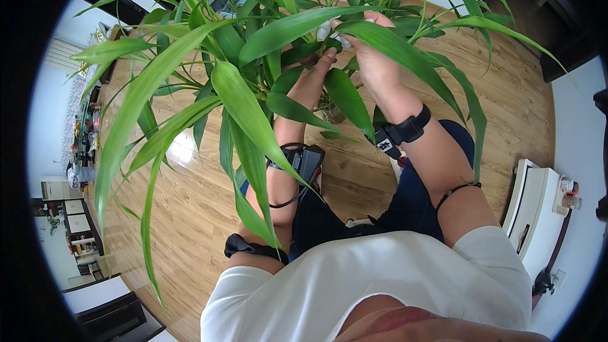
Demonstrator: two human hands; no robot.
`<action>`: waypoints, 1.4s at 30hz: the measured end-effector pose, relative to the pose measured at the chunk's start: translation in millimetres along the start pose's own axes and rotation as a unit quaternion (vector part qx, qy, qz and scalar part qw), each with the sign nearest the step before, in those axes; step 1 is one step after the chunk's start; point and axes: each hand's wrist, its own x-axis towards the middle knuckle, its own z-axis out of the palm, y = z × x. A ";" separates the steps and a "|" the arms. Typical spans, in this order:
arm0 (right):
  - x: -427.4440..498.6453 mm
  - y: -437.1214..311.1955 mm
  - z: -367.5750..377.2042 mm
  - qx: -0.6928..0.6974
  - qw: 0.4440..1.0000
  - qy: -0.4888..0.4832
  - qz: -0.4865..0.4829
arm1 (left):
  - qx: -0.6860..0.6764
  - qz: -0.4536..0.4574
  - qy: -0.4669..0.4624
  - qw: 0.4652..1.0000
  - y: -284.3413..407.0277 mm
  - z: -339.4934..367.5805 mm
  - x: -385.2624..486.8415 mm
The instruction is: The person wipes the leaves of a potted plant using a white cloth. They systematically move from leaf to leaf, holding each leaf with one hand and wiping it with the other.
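Note:
A large lucky bamboo plant with long green leaves (247, 104) spreads in front of me and covers part of both forearms. My left hand (319, 62) is among the inner leaves, its thumb pressed on a dark green leaf (335, 46); its other fingers are mostly hidden. Close beside it, my right hand (373, 47) holds a crumpled white cloth or tissue (347, 42) against the foliage. A broad leaf crosses in front of that hand. Below the hands, a clear vase (331, 115) with roots or stems in it shows between the leaves.
Wood-look flooring (190, 228) surrounds the plant and my legs. To the right, a white appliance or cabinet (532, 209) stands by the wall, with small jars (567, 194) on it. Dark furniture (546, 14) is at the upper right. A cluttered glass table (84, 128) lies far left.

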 end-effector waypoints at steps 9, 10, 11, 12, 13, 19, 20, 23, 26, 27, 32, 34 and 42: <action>0.7 -36.1 4.1 0.022 1.000 0.018 -0.001 | 0.015 -0.021 -0.002 1.000 -2.4 -1.2 0.1; 2.0 -39.9 4.0 0.043 0.999 0.017 0.003 | 0.016 -0.024 -0.002 1.000 -2.4 -1.3 -0.2; 4.2 -43.3 4.1 0.070 0.997 0.017 -0.008 | 0.017 -0.026 -0.002 1.000 -2.1 -1.4 -0.4; 6.3 -46.0 3.9 0.089 0.996 0.021 -0.002 | 0.013 -0.025 -0.003 1.000 -2.0 -1.3 -0.7; 9.8 -48.8 1.8 0.119 0.993 0.015 -0.018 | 0.012 -0.027 -0.002 1.000 -1.6 -1.2 -0.9; 28.5 -61.3 -14.6 0.158 0.984 0.032 -0.074 | 0.021 0.005 -0.002 1.000 0.6 -0.4 -1.1; 33.1 -65.6 -17.1 0.156 0.983 0.040 -0.091 | 0.025 -0.002 -0.001 1.000 1.0 -1.1 -1.3; 44.7 -85.2 -24.5 0.206 0.970 0.074 -0.109 | 0.049 0.003 0.000 0.999 1.3 -4.0 -1.2; 46.6 -103.7 -29.1 0.189 0.972 0.081 -0.114 | 0.022 0.039 -0.014 0.999 -1.2 -5.0 1.0; 46.7 -106.6 -29.4 0.186 0.973 0.081 -0.113 | -0.024 0.047 -0.019 0.998 -2.8 -3.8 2.1; 42.5 -94.6 -33.3 0.194 0.974 0.066 -0.096 | -0.054 0.075 -0.010 0.996 -8.1 -1.3 5.9; 42.9 -86.7 -37.1 0.156 0.984 0.059 -0.062 | -0.002 0.098 -0.011 0.995 -8.9 -2.7 6.7; 39.3 -102.3 -42.8 0.083 0.977 -0.100 0.167 | 0.105 0.115 0.041 0.987 -5.0 -1.8 10.4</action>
